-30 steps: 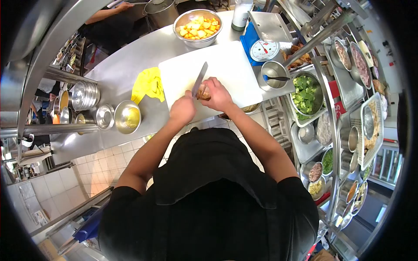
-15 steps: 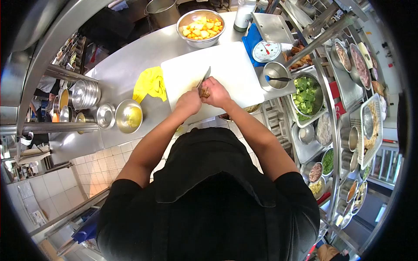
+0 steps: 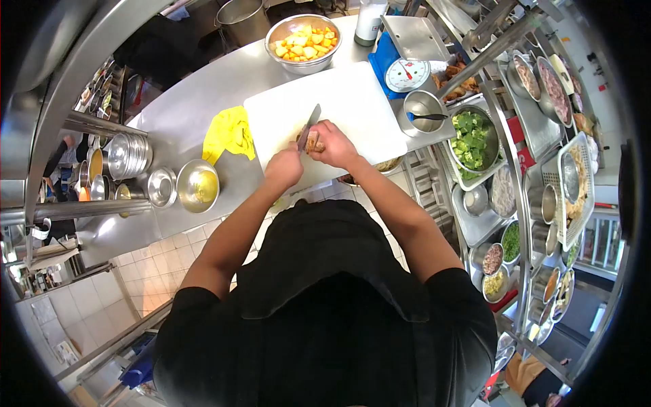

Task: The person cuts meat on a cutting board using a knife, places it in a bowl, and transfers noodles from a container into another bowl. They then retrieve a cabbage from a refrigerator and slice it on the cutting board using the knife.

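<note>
My left hand [image 3: 285,167] is closed round the handle of a knife [image 3: 314,117], whose blade points up and slightly right over the white cutting board [image 3: 366,102]. Right beside the blade, my right hand [image 3: 336,145] grips a small brown piece of meat [image 3: 314,143] against the board. The blade lies along the meat's left side; whether it touches or cuts in is too small to tell. My fingers partly cover the piece. A crumpled yellow cloth [image 3: 229,135] rests just left of the board.
Beyond the board stand a bowl of orange and yellow chunks [image 3: 303,45] and a blue scale [image 3: 407,74]. Metal bowls [image 3: 198,186] sit at the left. To the right are a steel pot [image 3: 423,107], greens [image 3: 470,141] and racked food containers. A metal post [image 3: 495,51] slants nearby.
The blade and my left hand have shifted slightly left, and more of the meat shows between my hands. A co-worker's forearm seen at the top left one second ago is out of view.
</note>
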Tool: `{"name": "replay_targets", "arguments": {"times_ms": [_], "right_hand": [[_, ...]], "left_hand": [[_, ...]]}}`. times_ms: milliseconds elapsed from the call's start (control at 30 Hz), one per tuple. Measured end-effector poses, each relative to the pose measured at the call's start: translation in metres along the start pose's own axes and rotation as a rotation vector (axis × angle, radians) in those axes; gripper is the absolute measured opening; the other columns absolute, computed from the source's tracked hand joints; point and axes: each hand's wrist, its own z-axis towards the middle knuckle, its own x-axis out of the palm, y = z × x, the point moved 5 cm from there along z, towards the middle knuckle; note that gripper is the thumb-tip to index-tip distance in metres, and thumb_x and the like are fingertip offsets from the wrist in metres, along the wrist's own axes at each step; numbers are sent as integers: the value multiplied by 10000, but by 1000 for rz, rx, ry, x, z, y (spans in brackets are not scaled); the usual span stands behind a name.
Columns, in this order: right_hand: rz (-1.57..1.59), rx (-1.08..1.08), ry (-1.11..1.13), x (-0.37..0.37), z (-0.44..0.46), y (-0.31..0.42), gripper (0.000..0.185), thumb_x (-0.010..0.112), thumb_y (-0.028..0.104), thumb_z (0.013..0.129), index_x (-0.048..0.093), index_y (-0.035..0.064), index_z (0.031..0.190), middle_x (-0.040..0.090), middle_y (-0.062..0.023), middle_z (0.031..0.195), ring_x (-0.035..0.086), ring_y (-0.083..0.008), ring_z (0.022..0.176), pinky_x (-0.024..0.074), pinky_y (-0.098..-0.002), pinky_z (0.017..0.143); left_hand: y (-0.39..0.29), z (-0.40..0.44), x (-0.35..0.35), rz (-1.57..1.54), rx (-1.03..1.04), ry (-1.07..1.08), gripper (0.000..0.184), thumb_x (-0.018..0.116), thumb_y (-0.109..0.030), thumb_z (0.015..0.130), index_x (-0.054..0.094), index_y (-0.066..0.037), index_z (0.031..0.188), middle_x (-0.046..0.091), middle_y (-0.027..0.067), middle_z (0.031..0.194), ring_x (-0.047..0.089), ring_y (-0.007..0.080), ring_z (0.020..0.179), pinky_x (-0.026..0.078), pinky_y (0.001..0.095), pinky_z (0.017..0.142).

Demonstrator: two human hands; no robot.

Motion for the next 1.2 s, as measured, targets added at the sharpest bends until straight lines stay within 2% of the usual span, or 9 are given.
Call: {"name": "replay_targets", "arguments": {"times_ms": [100,300,500,600,767,867,967,1067,1200], "right_hand": [[-60,29,-192,-22,-23,6,642,811,187,606,503,88,1160,488,-142,1168,521,-355,1092,456,-415,961],[-24,115,52,-20,-30,-11,554,790,146,629,500,96,1098,482,-139,1134,534,-363,1059,473,-429,909],[47,88,-40,-23,-33,-9,517,787,91,608,507,91,1042,510,-129,1044,546,-363,1018,487,-434,869],[20,43,-55,-20,-33,-8,498,789,111,619,512,80,1032,518,-118,1029,556,-345,998,490,-414,853],[70,46,-79,-15,-33,-18,511,795,90,605,512,88,1030,516,-133,1043,555,-366,991,495,-435,852],[78,112,-45,-18,-35,-17,512,796,101,615,511,87,1040,513,-139,1056,558,-373,988,495,-439,852],[64,118,-65,-19,-37,-15,507,796,113,627,507,93,1043,517,-140,1055,557,-374,998,490,-435,853],[49,107,-59,-18,-35,-14,526,791,118,639,490,100,1070,506,-158,1075,556,-382,1004,490,-431,853],[-2,143,-10,-18,-38,-7,678,816,166,625,470,97,1205,468,-190,1204,507,-396,1119,472,-440,928]], "left_hand": [[-10,-13,-16,9,14,-15,200,420,-85,887,478,29,1042,658,292,903,661,432,858,515,510,788],[-37,-31,-20,36,13,88,236,422,-104,891,485,38,1068,660,287,896,661,432,857,515,508,792],[-39,-47,-27,76,49,164,258,448,-101,881,514,50,1079,656,291,929,657,427,892,513,502,796],[-51,-30,-19,55,35,166,257,468,-97,874,516,52,1077,653,291,965,653,424,922,509,503,807],[-63,1,-3,48,-17,147,256,477,-80,865,504,48,1085,644,297,1015,646,423,968,503,507,818],[-64,-30,-24,72,-20,280,205,466,-69,879,514,9,1063,660,273,963,661,419,908,518,494,779],[-40,-17,27,74,35,57,206,458,-94,893,497,3,1071,663,266,920,664,416,888,515,506,773],[-31,6,52,16,7,12,197,456,-136,921,485,-1,1061,659,263,865,661,423,848,505,527,769],[-24,-14,4,-72,3,-61,214,443,-190,953,480,0,1042,655,266,829,651,440,813,494,551,758]]}}
